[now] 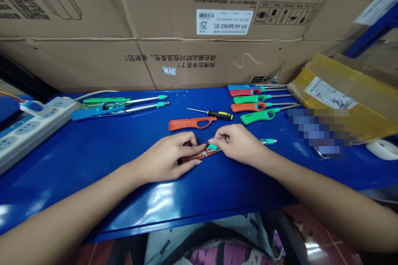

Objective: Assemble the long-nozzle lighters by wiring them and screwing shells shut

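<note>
An opened orange gas lighter (203,154) lies on the blue table, its inner parts bare and a teal-collared metal tip (270,141) sticking out to the right. My left hand (171,155) grips its handle end, thumb below and fingers above. The fingers of my right hand (238,143) are pinched at the teal trigger piece (212,147) in the lighter's middle; that hand hides part of the barrel. Just beyond lies the loose orange half-shell (192,123). A black and yellow screwdriver (220,114) rests behind it, blade pointing left.
Several closed lighters (250,107) lie in a column at the back right. At the left are a blue lighter (99,112), a green one (107,100) and a white power strip (40,120). A torn yellow-taped box (345,95) stands right; large cardboard (174,16) walls the back.
</note>
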A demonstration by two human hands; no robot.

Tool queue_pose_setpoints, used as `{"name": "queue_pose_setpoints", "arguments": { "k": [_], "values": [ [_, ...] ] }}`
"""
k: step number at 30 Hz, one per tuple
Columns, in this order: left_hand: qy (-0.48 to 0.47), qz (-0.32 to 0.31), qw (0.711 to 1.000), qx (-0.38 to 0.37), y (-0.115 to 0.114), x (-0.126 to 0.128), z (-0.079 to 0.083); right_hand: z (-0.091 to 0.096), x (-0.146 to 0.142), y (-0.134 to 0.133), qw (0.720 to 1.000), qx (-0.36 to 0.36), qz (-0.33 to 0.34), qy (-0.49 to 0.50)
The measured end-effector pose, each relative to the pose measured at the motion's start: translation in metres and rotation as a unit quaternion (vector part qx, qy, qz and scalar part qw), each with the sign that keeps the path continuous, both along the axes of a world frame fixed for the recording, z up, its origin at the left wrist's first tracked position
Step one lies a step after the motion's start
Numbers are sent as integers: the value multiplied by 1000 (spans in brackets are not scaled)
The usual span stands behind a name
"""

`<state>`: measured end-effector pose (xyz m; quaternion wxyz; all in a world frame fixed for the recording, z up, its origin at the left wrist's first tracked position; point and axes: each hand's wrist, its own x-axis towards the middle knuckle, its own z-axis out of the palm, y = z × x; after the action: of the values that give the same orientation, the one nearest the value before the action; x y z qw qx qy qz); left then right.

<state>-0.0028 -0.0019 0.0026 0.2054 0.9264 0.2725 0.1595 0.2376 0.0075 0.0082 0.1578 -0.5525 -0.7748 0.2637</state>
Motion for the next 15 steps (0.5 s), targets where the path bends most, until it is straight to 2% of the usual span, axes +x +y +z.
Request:
{"name": "queue_pose_setpoints", "arguments": {
  "k": [6, 10, 12, 15],
  "values": [
    [10, 16, 1000, 0, -2, 2, 3, -1, 2, 0, 990, 108, 87, -24],
    [12, 32, 999, 19, -2, 2, 5, 4, 18, 10, 987, 128, 79, 63],
    [11, 43, 999, 21, -1, 1, 4, 10, 27, 14, 984, 121, 103, 84],
    [2, 62, 998, 4, 1, 0, 2, 15, 35, 16, 984, 54, 143, 90]
  ]
}}
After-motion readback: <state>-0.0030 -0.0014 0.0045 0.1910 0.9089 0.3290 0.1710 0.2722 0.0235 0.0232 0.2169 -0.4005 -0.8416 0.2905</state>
